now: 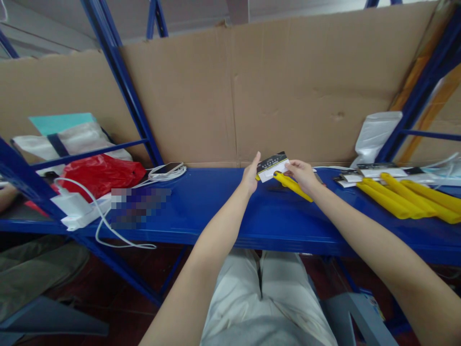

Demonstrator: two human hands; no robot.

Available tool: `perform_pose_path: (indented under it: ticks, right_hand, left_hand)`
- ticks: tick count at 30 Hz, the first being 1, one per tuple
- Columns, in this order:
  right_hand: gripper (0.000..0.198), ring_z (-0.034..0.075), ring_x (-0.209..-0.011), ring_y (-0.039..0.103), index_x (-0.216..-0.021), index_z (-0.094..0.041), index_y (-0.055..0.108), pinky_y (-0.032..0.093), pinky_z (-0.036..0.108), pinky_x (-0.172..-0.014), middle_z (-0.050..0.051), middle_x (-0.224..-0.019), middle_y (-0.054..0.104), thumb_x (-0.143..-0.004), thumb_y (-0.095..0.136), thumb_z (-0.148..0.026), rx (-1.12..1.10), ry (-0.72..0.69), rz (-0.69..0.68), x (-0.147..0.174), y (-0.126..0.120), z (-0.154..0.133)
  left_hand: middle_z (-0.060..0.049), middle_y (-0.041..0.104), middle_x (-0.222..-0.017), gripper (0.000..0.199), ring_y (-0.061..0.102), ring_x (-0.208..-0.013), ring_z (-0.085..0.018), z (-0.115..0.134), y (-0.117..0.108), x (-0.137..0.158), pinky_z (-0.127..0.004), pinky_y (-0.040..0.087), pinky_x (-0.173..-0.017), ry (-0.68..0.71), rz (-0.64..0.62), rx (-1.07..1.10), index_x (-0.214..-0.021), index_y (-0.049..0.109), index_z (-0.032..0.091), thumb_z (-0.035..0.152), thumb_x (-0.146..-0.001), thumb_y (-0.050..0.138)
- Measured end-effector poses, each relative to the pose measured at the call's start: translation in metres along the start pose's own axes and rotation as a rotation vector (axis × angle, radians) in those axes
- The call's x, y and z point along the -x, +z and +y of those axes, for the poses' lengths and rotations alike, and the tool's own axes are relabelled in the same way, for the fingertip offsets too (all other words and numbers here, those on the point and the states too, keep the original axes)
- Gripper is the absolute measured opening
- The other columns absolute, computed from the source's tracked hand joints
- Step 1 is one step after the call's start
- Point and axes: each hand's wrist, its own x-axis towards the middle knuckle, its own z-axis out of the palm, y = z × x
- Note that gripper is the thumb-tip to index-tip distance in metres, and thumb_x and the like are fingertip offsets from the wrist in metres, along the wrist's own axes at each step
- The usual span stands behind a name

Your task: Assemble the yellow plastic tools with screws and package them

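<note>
My left hand (249,177) grips the left edge of a black-and-white printed card (272,166), its thumb pointing up. My right hand (303,174) pinches the card's right side between thumb and fingers. A yellow handle (293,186) slants down to the right from below the card, under my right hand. Whether it is joined to the card cannot be made out. Another bit of yellow shows by my left fingers. Beneath my hands lies something dark on the blue shelf (209,202), mostly hidden.
At right lie several yellow-handled tools (387,199) with black-and-white cards at their far ends. A white plastic bag (376,137) leans by the post. Left are a phone (169,168), a coiled white cable, a power strip (88,211) and a red bag (103,173). Cardboard (288,91) walls the back.
</note>
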Motion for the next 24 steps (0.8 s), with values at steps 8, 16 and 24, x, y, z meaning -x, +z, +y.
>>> perform_pose_path:
  ticks: [8,16,24]
  right_hand:
    - [0.006,0.012,-0.071,0.062,-0.080,-0.016,0.058,0.053,0.026,-0.070,0.004,-0.082,0.066,-0.075,0.057,-0.013,0.171,0.007,-0.043,0.008,0.004,0.000]
    - [0.017,0.015,-0.074,0.061,-0.091,-0.015,0.059,0.051,0.031,-0.072,0.008,-0.088,0.065,-0.075,0.057,-0.020,0.455,-0.088,-0.113,0.005,0.001,0.004]
    - [0.063,0.019,-0.086,0.058,-0.119,-0.012,0.047,0.046,0.034,-0.079,0.010,-0.097,0.061,-0.064,0.072,-0.028,0.791,-0.396,-0.344,0.007,-0.001,0.013]
  left_hand:
    - [-0.006,0.068,-0.082,0.033,0.064,-0.068,-0.013,-0.008,-0.003,-0.003,-0.024,0.051,-0.066,0.044,0.128,-0.052,-0.101,0.060,0.013,0.005,-0.069,0.064]
    - [-0.005,0.067,-0.071,0.029,0.063,-0.064,-0.014,-0.012,0.000,0.001,-0.026,0.051,-0.066,0.022,0.076,-0.180,-0.093,0.064,0.012,0.000,-0.066,0.060]
    - [-0.006,0.068,-0.077,0.028,0.065,-0.070,-0.015,-0.010,-0.008,-0.005,-0.028,0.051,-0.068,0.018,0.215,-0.125,-0.092,0.064,0.011,-0.001,-0.067,0.058]
